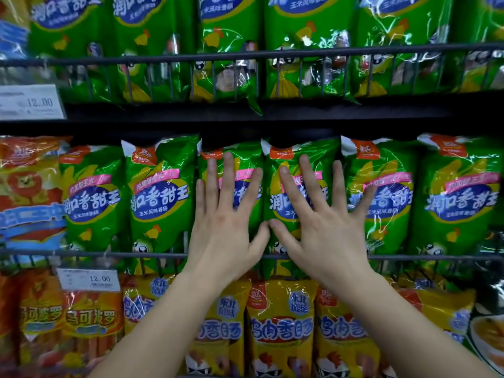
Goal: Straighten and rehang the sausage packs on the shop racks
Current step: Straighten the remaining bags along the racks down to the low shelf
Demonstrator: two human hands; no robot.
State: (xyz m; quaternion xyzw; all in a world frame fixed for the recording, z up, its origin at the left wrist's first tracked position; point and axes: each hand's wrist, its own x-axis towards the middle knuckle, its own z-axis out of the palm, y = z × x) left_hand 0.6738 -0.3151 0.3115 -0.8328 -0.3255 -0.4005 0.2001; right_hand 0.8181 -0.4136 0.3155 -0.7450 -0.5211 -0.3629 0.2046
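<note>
Green sausage packs [297, 186] under flat left hand [226, 214], right hand [321, 219]

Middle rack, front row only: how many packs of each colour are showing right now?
Green packs: 6, one under the flat left hand and one under the right hand
Orange-red packs: 1
Total: 7
</note>
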